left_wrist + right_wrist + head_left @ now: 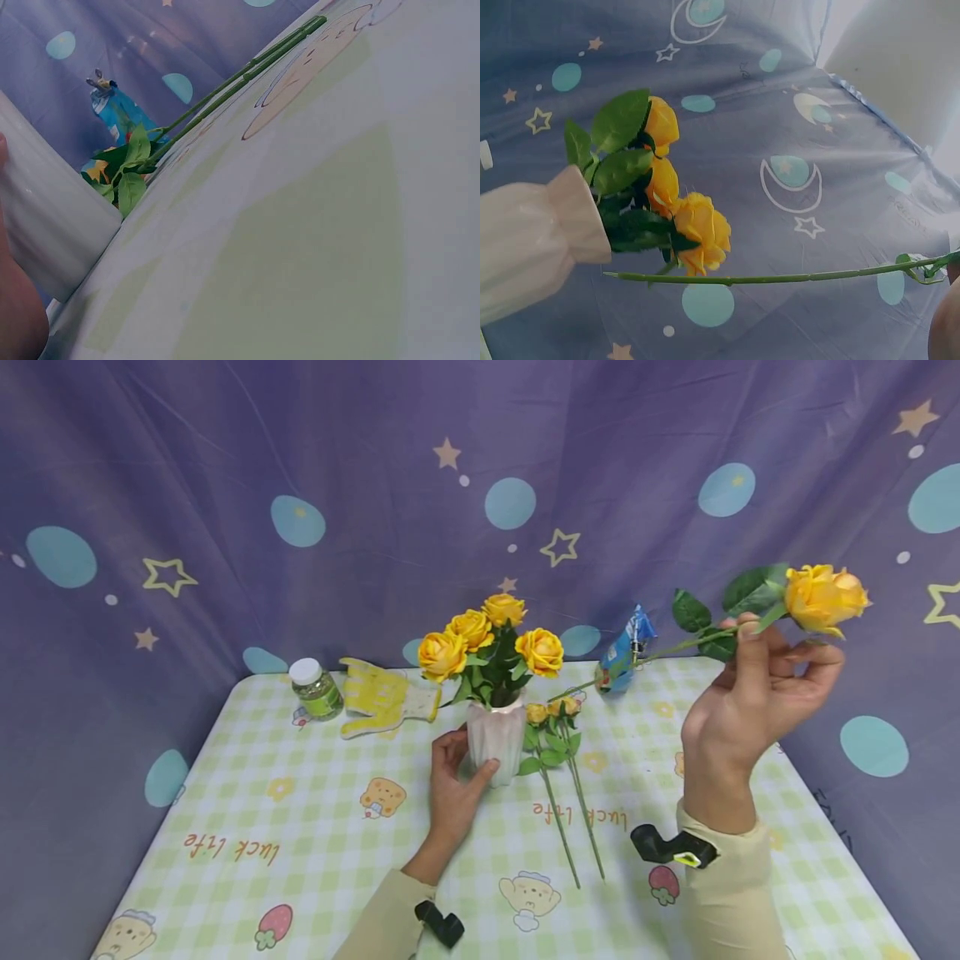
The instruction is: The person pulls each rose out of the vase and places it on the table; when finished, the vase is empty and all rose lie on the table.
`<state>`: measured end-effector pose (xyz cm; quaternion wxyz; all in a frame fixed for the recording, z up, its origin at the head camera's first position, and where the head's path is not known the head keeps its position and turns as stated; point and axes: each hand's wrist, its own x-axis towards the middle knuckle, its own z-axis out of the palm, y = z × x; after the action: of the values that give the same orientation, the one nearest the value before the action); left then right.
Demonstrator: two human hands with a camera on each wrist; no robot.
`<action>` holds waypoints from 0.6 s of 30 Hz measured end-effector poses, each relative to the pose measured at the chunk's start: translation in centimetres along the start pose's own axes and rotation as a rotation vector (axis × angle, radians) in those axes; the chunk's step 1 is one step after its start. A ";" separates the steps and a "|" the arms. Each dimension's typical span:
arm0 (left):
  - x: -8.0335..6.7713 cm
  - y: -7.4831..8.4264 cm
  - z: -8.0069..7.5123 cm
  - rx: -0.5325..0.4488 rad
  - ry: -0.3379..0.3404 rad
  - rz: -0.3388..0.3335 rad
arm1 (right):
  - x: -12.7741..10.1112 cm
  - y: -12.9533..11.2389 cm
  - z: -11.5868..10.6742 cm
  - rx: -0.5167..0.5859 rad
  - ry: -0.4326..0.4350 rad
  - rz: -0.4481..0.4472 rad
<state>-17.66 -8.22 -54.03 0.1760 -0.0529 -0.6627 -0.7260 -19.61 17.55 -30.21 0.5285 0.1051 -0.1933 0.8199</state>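
In the head view my left hand [455, 785] grips the side of a pale ribbed vase [497, 743], fingers behind it and thumb across its front. Several yellow roses [471, 631] with dark green leaves stand in the vase. My right hand [757, 693], raised at the right, pinches the stem of a single yellow rose [825, 599] just below its bloom. That stem [795, 278] slants down toward the vase; in the right wrist view its cut end overlaps the area by the vase mouth. Two more roses [551, 710] lie on the table right of the vase, stems toward the front.
A white-lidded jar [317, 689] and a yellow-and-white work glove [386, 697] lie at the back left. A blue packet [624, 652] closed with a clip stands at the back right. A checked cloth [315, 877] covers the table, with a patterned curtain [375, 510] behind.
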 end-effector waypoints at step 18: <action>0.1 -0.1 0.0 -0.014 -0.005 0.019 | 0.6 0.6 -3.9 -0.167 -0.166 0.135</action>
<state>-17.77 -8.22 -54.14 0.1808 -0.0624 -0.6574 -0.7288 -20.34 19.51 -33.65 0.4610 0.1150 -0.3104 0.8234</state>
